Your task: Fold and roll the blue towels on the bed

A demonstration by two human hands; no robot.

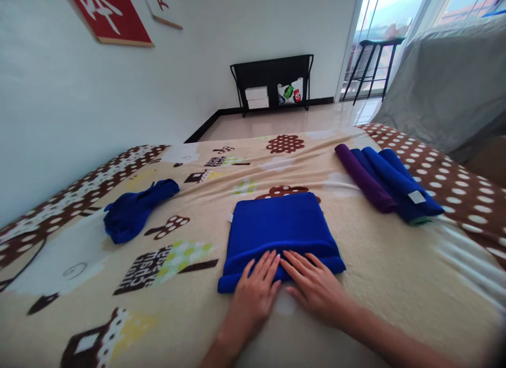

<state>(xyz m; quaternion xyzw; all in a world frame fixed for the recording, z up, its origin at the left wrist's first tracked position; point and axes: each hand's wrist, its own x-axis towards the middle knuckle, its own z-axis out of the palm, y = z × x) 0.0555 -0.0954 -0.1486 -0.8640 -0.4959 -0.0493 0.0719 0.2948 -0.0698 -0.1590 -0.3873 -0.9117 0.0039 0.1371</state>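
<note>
A blue towel [279, 220] lies folded into a rough rectangle in front of me, its near edge turned over into a low roll. My left hand [259, 281] presses on the left-middle of that roll with fingers stretched out. Beside it my right hand [312, 283] lies on the roll too, fingers spread and flat. The two hands' fingertips almost meet at the middle of the towel. A small white tag sticks out at the towel's left edge. The underside of the towel is hidden.
To the left lies a crumpled blue cloth [138, 207]. Rolled towels, one purple [366, 178] and several blue [399, 181], sit side by side at the right. The patterned blanket [190, 315] beneath is slightly wrinkled. A black rack [272, 73] and a stool [381, 42] stand beyond.
</note>
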